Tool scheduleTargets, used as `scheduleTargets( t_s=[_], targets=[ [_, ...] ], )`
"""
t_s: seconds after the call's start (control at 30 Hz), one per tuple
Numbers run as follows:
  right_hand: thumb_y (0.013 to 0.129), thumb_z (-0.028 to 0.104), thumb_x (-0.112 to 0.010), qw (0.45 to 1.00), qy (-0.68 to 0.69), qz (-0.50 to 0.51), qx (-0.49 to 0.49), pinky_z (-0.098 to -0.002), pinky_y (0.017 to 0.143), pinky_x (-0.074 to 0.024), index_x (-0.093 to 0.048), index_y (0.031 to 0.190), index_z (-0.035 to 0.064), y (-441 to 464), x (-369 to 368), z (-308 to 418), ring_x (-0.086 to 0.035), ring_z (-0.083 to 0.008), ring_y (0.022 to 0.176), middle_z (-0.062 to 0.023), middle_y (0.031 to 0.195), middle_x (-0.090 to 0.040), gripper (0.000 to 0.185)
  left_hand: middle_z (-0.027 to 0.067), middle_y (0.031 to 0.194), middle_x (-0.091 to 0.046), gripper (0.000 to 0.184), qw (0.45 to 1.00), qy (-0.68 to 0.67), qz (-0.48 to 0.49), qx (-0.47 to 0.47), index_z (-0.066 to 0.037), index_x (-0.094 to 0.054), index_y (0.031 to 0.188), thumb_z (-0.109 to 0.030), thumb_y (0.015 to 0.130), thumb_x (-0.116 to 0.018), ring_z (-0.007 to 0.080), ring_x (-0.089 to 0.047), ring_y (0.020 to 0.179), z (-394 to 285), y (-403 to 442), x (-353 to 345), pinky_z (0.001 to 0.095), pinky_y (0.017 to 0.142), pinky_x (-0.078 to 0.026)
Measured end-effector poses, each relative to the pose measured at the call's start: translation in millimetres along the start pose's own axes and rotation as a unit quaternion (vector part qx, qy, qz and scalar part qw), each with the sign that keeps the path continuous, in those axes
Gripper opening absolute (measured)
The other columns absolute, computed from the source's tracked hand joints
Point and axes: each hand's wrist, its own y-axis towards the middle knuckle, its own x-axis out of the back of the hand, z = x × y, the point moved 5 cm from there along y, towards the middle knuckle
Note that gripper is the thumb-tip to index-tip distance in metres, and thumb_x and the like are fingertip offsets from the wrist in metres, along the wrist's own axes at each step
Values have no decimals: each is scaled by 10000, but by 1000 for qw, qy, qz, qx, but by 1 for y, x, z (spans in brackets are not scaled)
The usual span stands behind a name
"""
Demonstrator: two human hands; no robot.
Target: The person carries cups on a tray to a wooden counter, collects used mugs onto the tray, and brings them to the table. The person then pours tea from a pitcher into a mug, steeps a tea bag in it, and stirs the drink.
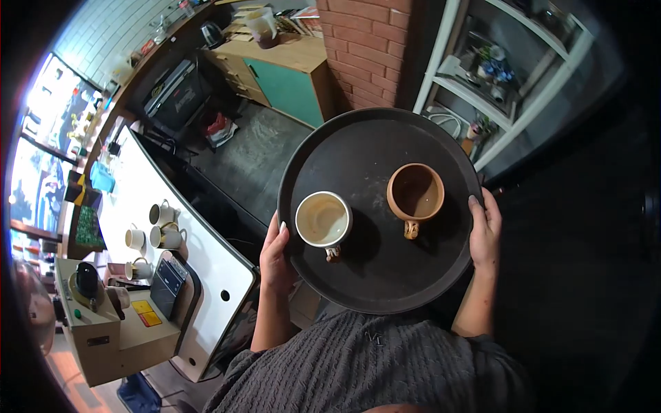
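A round dark serving tray (375, 275) is held level in front of my body. My left hand (277, 258) grips its left rim, thumb on top and the other fingers hidden below. Around the right rim my right hand (485, 230) is closed the same way. Two mugs stand upright on the tray, apart from each other and from both hands. The white mug (323, 239) on the left has a pale residue inside. On the right, the brown mug (415, 213) has a shiny brown inside; whether it holds liquid I cannot tell. Both handles point toward me.
At the left is a white counter (210, 275) with several mugs (165, 237) and a beige machine (103, 337). Ahead stand a wooden cabinet (296, 58) with a green door and a brick pillar (365, 48). White metal shelving (475, 100) rises at the right.
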Motion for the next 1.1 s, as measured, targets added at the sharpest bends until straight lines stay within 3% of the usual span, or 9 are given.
scheduleTargets(
  t_s=[0.03,0.13,0.27,0.57,0.8,1.1],
  targets=[
    [975,138,-495,1000,-13,19,17,-260,955,-398,-499,1270,-63,13,-11,-2,-541,-130,1080,-86,1173,-598,358,102,1340,-497,572,1000,-4,-9,-5,-49,-289,1451,-188,941,-506,212,-510,1213,-3,9,6,350,1014,-415],
    [966,151,-510,1000,-19,16,13,-282,963,-377,-501,1249,-78,49,-57,-6,-532,-156,1082,-119,1167,-596,364,101,1325,-508,536,999,-33,-27,-28,-47,-310,1439,-167,948,-490,207,-531,1186,-16,39,26,337,995,-430],
    [975,152,-493,997,-22,64,22,-262,922,-402,-530,1215,-58,103,-135,-3,-542,-126,1032,-89,1121,-609,321,109,1325,-506,500,993,-78,-60,-72,-49,-319,1432,-150,963,-459,208,-546,1167,-47,87,57,332,990,-441],
    [990,176,-469,973,31,226,13,-255,912,-414,-547,1213,-45,209,-328,-12,-550,-120,1021,-70,1119,-616,323,116,1384,-452,537,971,-54,-180,-145,-44,-278,1446,-191,963,-463,224,-481,1247,-132,156,129,358,1024,-418],
    [989,170,-456,936,65,347,-4,-261,891,-443,-557,1205,-41,251,-470,-11,-575,-125,995,-73,1118,-626,318,110,1336,-471,537,936,-61,-281,-201,-87,-287,1432,-141,946,-508,212,-496,1205,-174,180,171,347,988,-438],
    [988,147,-463,872,99,479,-30,-243,863,-456,-544,1214,-56,320,-681,-9,-585,-119,972,-81,1091,-634,315,122,1294,-529,485,877,-63,-358,-313,-31,-376,1385,-126,933,-522,209,-534,1177,-241,256,246,339,986,-445]
  ],
)
